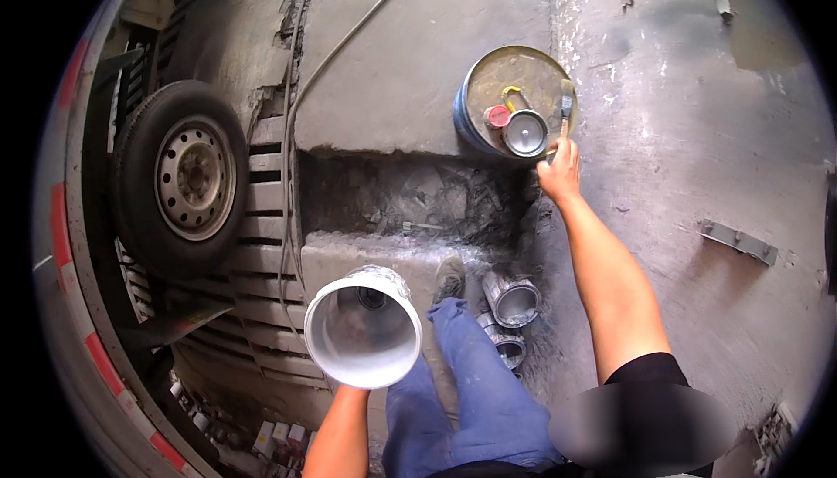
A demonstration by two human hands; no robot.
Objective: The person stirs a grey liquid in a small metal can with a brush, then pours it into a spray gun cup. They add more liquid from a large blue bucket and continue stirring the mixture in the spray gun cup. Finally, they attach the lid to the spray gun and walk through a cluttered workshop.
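Beside drum (pixel 488 86): right hand (pixel 561 169) gripping paintbrush (pixel 567 105), bristles over drum top.
Below-left of drum: left hand, hidden behind white bucket (pixel 364 328), apparently holding it.
On drum: small tin (pixel 526 133).

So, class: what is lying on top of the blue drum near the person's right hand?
On the blue drum lie a small silver can, a red cap with a yellow loop, and a paintbrush that the right hand grips. The drum's contents are hidden by its lid.

Right arm stretched forward, right hand (pixel 561 170) closed in a grip; left forearm raised, its hand hidden.
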